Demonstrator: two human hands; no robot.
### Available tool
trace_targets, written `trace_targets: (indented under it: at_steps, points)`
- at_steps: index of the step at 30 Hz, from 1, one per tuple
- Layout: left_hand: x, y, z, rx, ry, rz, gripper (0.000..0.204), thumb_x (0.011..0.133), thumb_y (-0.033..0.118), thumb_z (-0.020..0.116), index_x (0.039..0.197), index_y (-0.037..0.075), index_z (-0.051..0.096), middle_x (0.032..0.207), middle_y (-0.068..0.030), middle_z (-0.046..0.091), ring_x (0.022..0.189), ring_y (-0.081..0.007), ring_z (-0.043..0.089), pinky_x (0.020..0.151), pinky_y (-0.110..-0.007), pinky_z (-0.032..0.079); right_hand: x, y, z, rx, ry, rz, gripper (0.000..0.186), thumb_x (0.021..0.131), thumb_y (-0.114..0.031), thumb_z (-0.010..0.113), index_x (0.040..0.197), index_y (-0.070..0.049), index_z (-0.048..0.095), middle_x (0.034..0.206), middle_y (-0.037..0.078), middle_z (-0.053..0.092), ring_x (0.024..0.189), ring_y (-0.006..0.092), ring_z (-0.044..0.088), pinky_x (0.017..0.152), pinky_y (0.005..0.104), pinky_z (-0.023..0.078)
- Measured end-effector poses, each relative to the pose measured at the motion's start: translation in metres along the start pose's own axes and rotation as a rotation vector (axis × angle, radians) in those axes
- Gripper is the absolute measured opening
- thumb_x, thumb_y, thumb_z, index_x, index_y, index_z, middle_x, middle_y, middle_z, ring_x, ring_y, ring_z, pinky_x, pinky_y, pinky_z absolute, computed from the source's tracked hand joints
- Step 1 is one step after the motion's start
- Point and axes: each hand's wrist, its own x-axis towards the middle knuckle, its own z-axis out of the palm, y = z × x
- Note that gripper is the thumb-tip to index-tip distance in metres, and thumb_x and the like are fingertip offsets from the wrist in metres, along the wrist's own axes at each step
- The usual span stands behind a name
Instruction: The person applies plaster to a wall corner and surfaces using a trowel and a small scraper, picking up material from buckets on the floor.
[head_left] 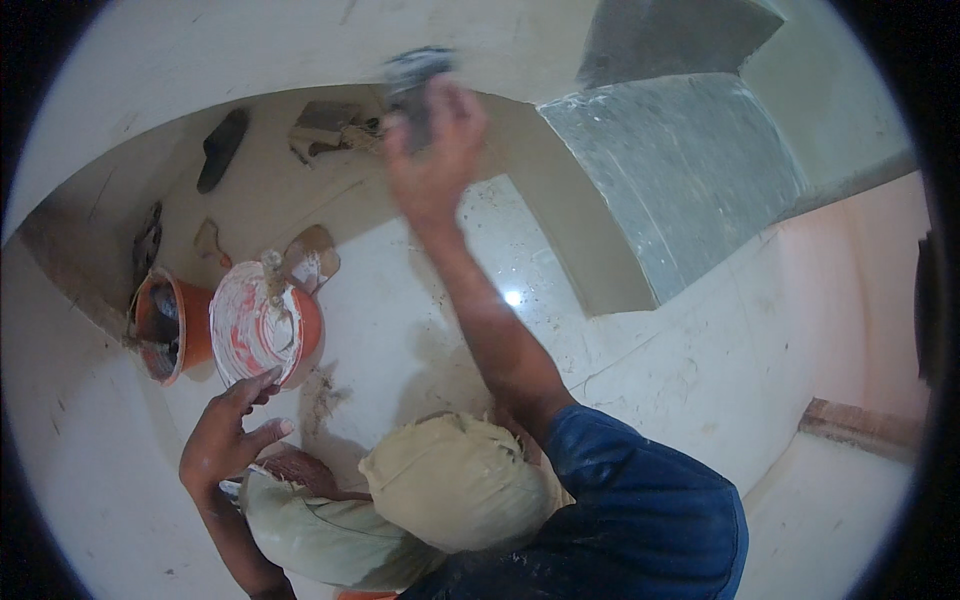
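Note:
My right hand (437,170) is stretched far forward, its fingers closed round a dark, flat-bladed putty scraper (412,108) with whitish paste at its far edge. Motion blurs the tool, which is at the lower edge of the pale wall. My left hand (225,435) is beside the near rim of an orange-red basin (312,325), thumb and fingers apart, nothing in it. I cannot tell whether its fingertips touch the rim. White paste (240,320) coats the inside of the basin, and a paste-smeared tool handle (272,275) sticks up from it.
Left of the basin stands an orange bucket (195,325) with dark things inside. A dark sandal (222,150), a brownish block-like object (325,122) and a tan flat piece (312,252) lie beyond. A grey slab (680,180) juts out at the right. My knee (455,485) is below.

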Motion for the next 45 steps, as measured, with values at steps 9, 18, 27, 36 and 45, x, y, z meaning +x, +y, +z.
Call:
trace_targets:
  at_steps: [9,18,27,36,45]
  points:
    - [-0.014,-0.002,-0.002,-0.073,0.022,-0.087,0.074,0.077,0.017,0.079,0.143,0.013,0.047,0.12,-0.0155,0.065,0.105,-0.0279,0.063,0.089,-0.039,0.051,0.018,0.064,-0.035,0.122,0.273,0.517,0.048,0.097,-0.019,0.057,0.139,0.002,0.047,0.118,0.013,0.06,0.106,0.0187,0.057,0.091,0.0334,0.047]
    - [0.01,0.004,0.004,-0.062,0.006,0.075,0.074,0.076,0.018,0.08,0.142,0.014,0.047,0.122,-0.0157,0.063,0.107,-0.0276,0.062,0.091,-0.039,0.05,-0.017,-0.041,0.019,0.259,-0.095,-0.017,0.059,0.088,-0.021,0.061,0.141,0.0,0.046,0.13,0.022,0.045,0.123,0.0367,0.044,0.102,0.0474,0.038]
    - [-0.009,0.002,-0.004,0.01,0.015,-0.061,0.073,0.077,0.018,0.079,0.142,0.01,0.047,0.121,-0.0153,0.064,0.108,-0.0288,0.063,0.091,-0.041,0.05,-0.002,-0.003,0.008,0.007,0.078,-0.016,0.059,0.081,-0.012,0.071,0.136,-0.005,0.052,0.129,0.018,0.046,0.12,0.0347,0.044,0.102,0.0464,0.037]
    - [-0.012,-0.001,0.0,-0.116,0.036,-0.012,0.074,0.076,0.017,0.08,0.142,0.013,0.047,0.119,-0.014,0.065,0.105,-0.0267,0.062,0.09,-0.04,0.05,0.001,0.024,0.001,0.006,0.151,-0.004,0.056,0.082,-0.018,0.075,0.132,-0.002,0.054,0.125,0.02,0.046,0.117,0.0343,0.046,0.098,0.0443,0.039]
    - [-0.013,-0.01,0.0,-0.094,0.017,-0.049,0.075,0.077,0.019,0.08,0.143,0.014,0.047,0.119,-0.0133,0.065,0.105,-0.0274,0.063,0.091,-0.041,0.05,0.006,0.048,-0.018,0.144,0.238,0.438,0.055,0.089,-0.024,0.066,0.136,0.0,0.049,0.127,0.022,0.045,0.12,0.0349,0.045,0.102,0.0431,0.039]
